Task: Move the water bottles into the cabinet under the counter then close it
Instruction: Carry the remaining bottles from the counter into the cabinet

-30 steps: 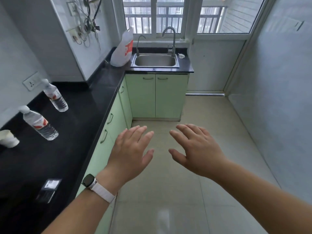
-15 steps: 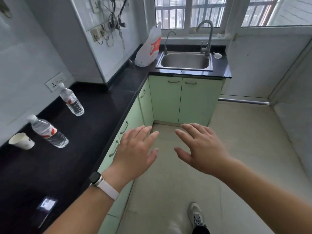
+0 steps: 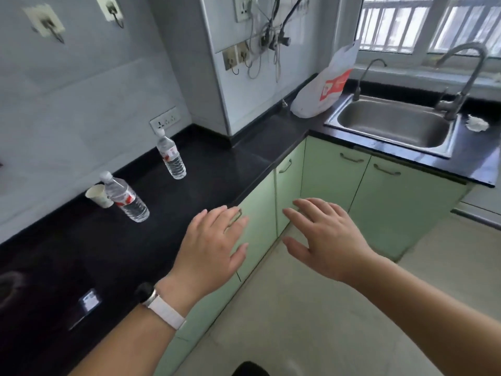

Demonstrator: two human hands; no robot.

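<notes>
A person's left hand (image 3: 214, 248) and right hand (image 3: 325, 240), both bare to the forearm. The left wrist, at 7 o'clock in the frame, carries a watch (image 3: 147, 291) with a dark, rounded face on a white strap (image 3: 166, 312).

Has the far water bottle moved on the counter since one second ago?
No. The far water bottle still stands in front of the wall socket; only the camera shifted.
</notes>
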